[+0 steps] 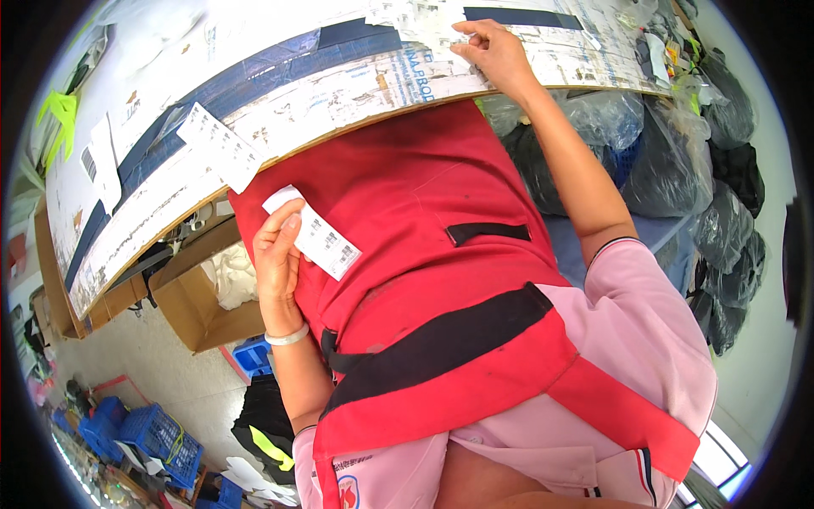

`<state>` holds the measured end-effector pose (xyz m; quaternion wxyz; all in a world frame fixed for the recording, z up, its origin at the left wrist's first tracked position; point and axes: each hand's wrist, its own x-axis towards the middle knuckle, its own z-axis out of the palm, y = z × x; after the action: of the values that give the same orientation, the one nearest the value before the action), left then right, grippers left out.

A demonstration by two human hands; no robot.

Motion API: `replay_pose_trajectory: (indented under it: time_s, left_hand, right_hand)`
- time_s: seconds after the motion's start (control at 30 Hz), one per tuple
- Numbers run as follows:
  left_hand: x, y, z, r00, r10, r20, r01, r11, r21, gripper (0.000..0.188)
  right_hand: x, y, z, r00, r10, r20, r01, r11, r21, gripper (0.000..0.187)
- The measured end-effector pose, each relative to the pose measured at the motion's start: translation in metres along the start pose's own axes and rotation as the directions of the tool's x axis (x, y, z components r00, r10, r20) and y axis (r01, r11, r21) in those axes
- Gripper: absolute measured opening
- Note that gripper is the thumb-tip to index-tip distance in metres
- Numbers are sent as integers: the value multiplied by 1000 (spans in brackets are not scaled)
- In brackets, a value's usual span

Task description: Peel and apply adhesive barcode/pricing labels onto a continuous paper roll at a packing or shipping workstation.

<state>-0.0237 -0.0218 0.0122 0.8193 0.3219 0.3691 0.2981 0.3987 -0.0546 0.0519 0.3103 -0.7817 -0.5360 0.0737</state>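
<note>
My left hand (280,246) is closed, pinching a short strip of white printed labels (326,244) between thumb and fingers. The strip hangs in front of my red apron (398,195), below the table edge. Over the far part of the table (356,95), my right hand (493,53) has its thumb and forefinger apart, and I see nothing between them. Just left of it lie several white label sheets (411,19). A longer label strip (222,148) rests across the table's near edge, farther left.
Beneath the table at left stands an open cardboard box (199,310) with white material inside. Blue plastic crates (161,441) are on the floor at lower left. Filled plastic bags (670,161) crowd the right side. Yellow-green strips (61,123) hang at the far left.
</note>
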Motion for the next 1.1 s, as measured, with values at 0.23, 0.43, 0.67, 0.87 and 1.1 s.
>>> replay_pose_trajectory:
  time_s: [0.23, 0.43, 0.67, 0.87, 1.1]
  left_hand:
    - [-3, 2, 4, 997, -2, -73, 7, 997, 72, 24]
    - [5, 2, 17, 991, 61, -122, -55, 997, 58, 25]
    - [-4, 2, 9, 999, 4, 40, -10, 991, 131, 24]
    - [0, 2, 9, 1000, 4, -22, 1, 973, 230, 19]
    - [5, -6, 0, 1000, 16, 16, -18, 987, 157, 32]
  right_hand:
    - [-38, -83, 9, 992, -125, 5, 123, 981, 152, 25]
    - [-90, -164, 70, 506, -165, 847, -367, 847, 384, 20]
    - [-93, -167, 89, 433, -93, 897, -690, 606, 396, 18]
    - [-86, -171, 91, 722, -123, 681, -379, 754, 537, 15]
    - [-79, -169, 94, 821, -397, 411, 118, 822, 557, 11]
